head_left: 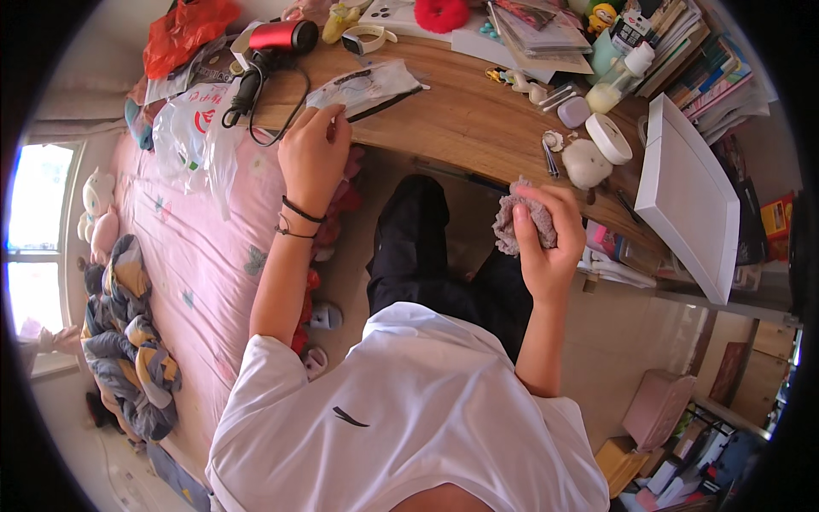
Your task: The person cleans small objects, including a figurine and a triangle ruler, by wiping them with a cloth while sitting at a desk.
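Observation:
My right hand (553,243) is closed around a crumpled greyish-pink cloth (509,229), held just off the desk's front edge. At the desk edge on the left, my left hand (314,154) has its fingers bent together at the near left corner of a clear pouch (375,85) with a black edge. The fingertips seem to pinch that corner, though they are partly hidden. A black cable (294,119) loops beside this hand, leading to a red and black hair dryer (284,37).
Toward the right of the wooden desk (426,111) stand a pump bottle (621,81), a round white container (608,139), a fluffy white item (586,164) and a tilted white box lid (689,196). Plastic bags (192,141) hang over the pink bed (200,264).

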Available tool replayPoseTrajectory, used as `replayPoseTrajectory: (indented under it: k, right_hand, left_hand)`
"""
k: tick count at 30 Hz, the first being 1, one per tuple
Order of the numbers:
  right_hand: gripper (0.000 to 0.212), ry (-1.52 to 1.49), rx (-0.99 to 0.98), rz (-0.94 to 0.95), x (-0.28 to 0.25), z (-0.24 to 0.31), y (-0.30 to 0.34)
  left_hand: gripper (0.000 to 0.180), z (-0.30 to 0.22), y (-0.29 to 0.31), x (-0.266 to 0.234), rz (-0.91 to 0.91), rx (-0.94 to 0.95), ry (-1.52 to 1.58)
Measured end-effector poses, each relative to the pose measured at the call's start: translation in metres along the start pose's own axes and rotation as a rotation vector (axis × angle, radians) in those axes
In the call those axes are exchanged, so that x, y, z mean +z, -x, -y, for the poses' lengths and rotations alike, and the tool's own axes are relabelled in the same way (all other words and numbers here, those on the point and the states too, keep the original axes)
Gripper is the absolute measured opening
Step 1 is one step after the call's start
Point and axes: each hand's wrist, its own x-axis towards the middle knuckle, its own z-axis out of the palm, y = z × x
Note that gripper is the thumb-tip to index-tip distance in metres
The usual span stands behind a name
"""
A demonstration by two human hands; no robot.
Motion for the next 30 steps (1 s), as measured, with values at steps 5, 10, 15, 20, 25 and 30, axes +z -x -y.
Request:
replayPoseTrajectory:
  k: [5, 10, 15, 20, 25, 30]
  right_hand:
    - [0.016, -0.028, -0.007, 0.007, -0.005, -0.002, 0.002]
    - [0.017, -0.024, 0.02, 0.002, -0.015, 0.006, 0.006]
    - [0.018, -0.007, 0.02, 0.015, -0.021, 0.013, 0.012]
    - [0.018, -0.02, 0.024, 0.004, -0.023, 0.013, 0.015]
    - [0.017, -0.04, 0.015, 0.006, -0.021, 0.009, 0.014]
    - [0.014, -0.034, 0.008, -0.014, -0.02, 0.005, 0.01]
  left_hand:
    - [0.012, -0.061, -0.019, 0.028, -0.005, 0.197, 0.333]
    - [0.017, -0.1, -0.059, 0.114, 0.119, 0.298, 0.282]
    - [0.018, -0.109, -0.071, 0.147, 0.225, 0.254, 0.142]
    - [0.019, -0.1, -0.072, 0.152, 0.197, 0.248, 0.205]
    - [0.017, -0.093, -0.061, 0.119, 0.185, 0.233, 0.254]
    - [0.018, -0.099, -0.045, 0.071, 0.434, -0.06, 0.804]
